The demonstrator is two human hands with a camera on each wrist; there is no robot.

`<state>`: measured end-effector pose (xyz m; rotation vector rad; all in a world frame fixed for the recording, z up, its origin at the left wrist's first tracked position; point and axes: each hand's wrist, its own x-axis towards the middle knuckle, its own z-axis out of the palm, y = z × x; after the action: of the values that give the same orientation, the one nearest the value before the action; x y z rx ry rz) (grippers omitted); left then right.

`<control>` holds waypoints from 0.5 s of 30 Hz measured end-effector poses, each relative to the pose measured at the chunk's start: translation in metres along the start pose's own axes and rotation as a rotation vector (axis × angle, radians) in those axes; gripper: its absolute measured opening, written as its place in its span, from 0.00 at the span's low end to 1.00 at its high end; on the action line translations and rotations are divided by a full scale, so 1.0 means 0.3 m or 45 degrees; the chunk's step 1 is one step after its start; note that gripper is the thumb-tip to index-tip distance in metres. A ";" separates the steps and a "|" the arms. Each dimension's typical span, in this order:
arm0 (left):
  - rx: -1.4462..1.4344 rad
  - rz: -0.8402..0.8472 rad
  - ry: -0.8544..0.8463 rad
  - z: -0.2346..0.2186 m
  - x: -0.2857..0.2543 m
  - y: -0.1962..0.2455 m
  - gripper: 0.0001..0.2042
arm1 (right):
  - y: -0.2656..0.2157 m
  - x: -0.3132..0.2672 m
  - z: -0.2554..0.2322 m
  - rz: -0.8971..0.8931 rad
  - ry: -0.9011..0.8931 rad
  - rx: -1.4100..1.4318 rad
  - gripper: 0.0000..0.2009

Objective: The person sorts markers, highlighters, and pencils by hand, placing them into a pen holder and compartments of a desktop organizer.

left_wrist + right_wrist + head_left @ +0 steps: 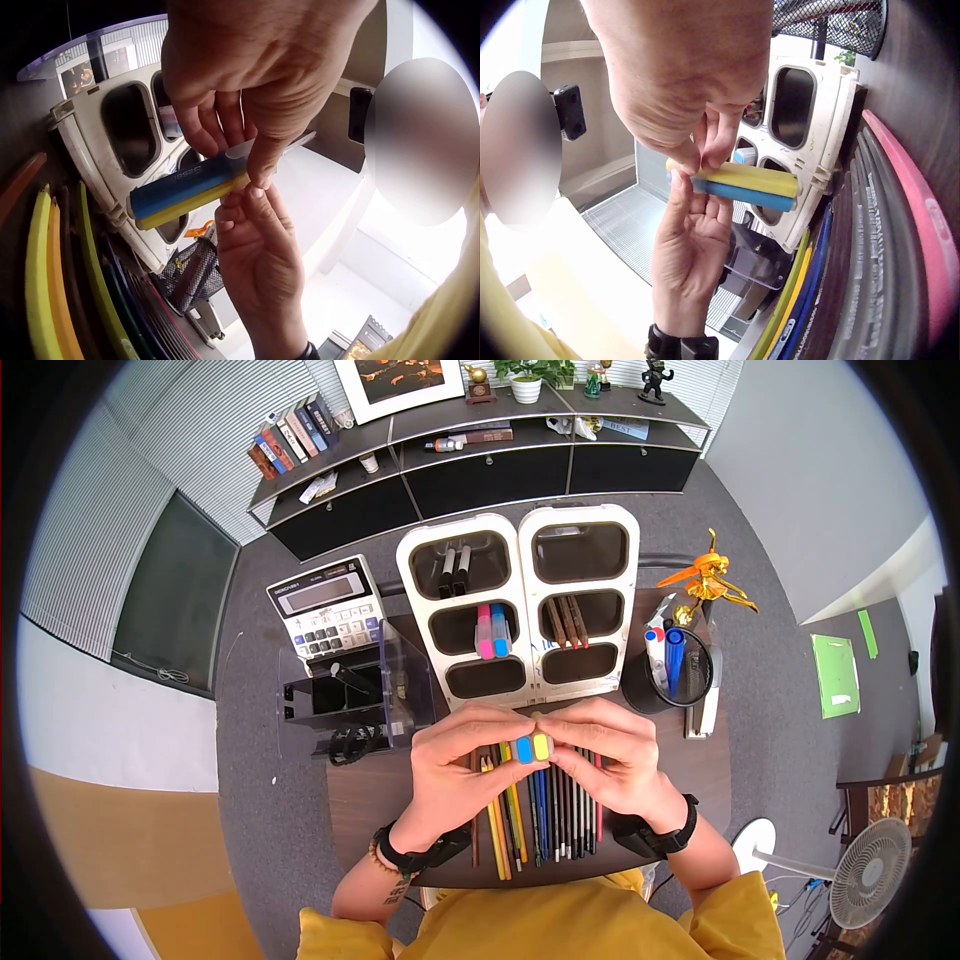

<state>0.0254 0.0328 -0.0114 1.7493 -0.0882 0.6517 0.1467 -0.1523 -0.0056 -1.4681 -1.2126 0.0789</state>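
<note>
Markers (186,189), blue beside yellow, are pointing lengthwise down toward pencils (543,815); left hand (460,755), right hand (610,755) both pinching them, equally near.

4 highlighters (525,749), 2 hands (450,760), 1 calculator (325,608)

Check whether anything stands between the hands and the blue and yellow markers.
Nothing visible does: the left hand and right hand grip the blue marker and yellow marker directly. The pencils lie below, on the table.
</note>
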 end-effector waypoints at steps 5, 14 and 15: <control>-0.001 -0.003 0.011 0.002 -0.004 -0.005 0.17 | 0.004 0.000 0.002 0.010 0.014 0.008 0.17; 0.025 0.010 -0.003 -0.006 -0.011 -0.015 0.19 | 0.010 -0.015 0.006 0.012 -0.017 0.072 0.23; 0.040 0.010 -0.005 -0.006 -0.010 -0.014 0.19 | 0.010 -0.015 0.007 0.018 -0.015 0.097 0.23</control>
<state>0.0237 0.0349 -0.0161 1.7813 -0.0879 0.6582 0.1452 -0.1532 -0.0111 -1.4114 -1.1963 0.1418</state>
